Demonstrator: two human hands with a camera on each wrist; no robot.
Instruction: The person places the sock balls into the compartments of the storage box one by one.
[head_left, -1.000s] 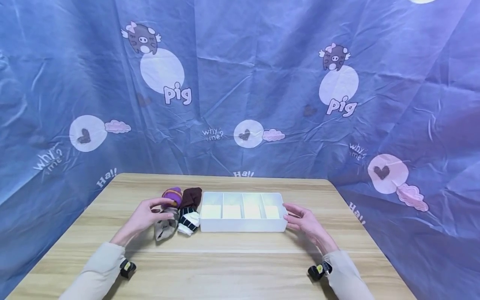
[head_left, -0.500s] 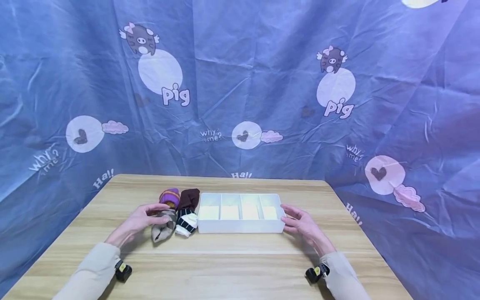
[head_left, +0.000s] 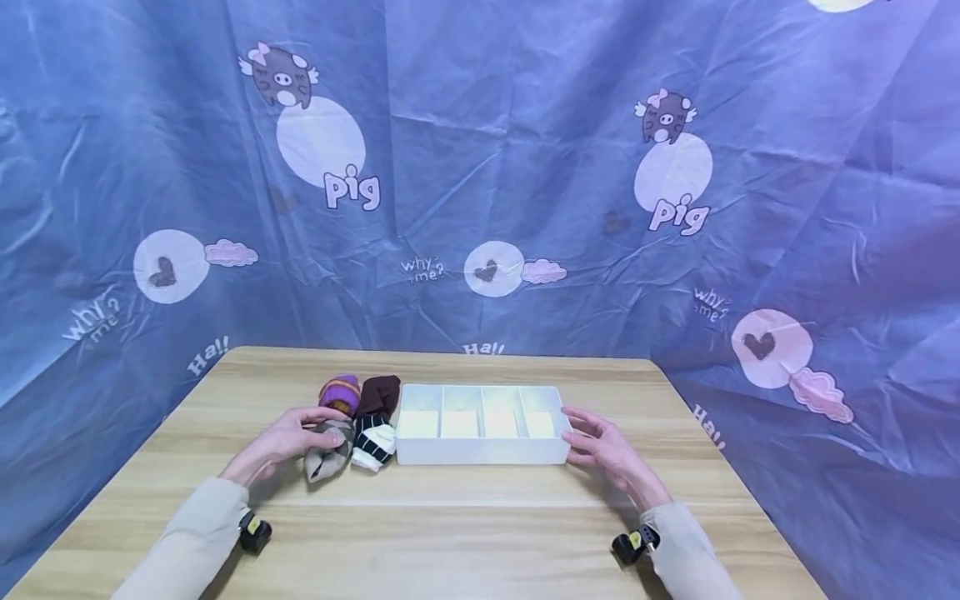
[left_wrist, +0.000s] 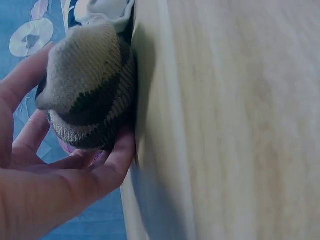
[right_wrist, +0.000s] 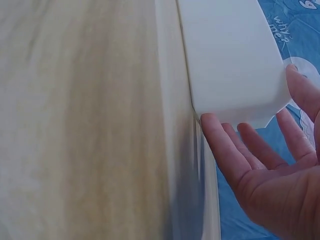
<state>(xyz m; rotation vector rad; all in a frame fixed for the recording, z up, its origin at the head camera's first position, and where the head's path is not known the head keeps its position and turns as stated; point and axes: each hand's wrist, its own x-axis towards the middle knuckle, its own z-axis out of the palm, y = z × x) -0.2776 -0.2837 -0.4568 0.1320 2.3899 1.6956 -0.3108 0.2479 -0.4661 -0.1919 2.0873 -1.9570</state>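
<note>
My left hand (head_left: pixel 281 442) is around a grey-beige patterned rolled-up sock (head_left: pixel 328 454), thumb on one side and fingers on the other. The left wrist view shows this knitted sock (left_wrist: pixel 90 75) close up, with dark green bands. Beside it lie a purple sock roll (head_left: pixel 341 393) with orange stripes, a dark brown one (head_left: pixel 380 395) and a black-and-white one (head_left: pixel 373 442). My right hand (head_left: pixel 607 450) touches the right end of a white divided box (head_left: pixel 483 452). In the right wrist view, extended fingertips meet the box's end wall (right_wrist: pixel 240 112).
The box stands right of the socks, its row of several compartments facing up and holding nothing. All of it is on a wooden table (head_left: pixel 480 542). A blue printed curtain (head_left: pixel 480 167) hangs behind the table and along its sides.
The left hand's fingers have shifted from over the purple sock toward the grey-beige one. The right hand stays at the box's end. The camera view has shifted slightly.
</note>
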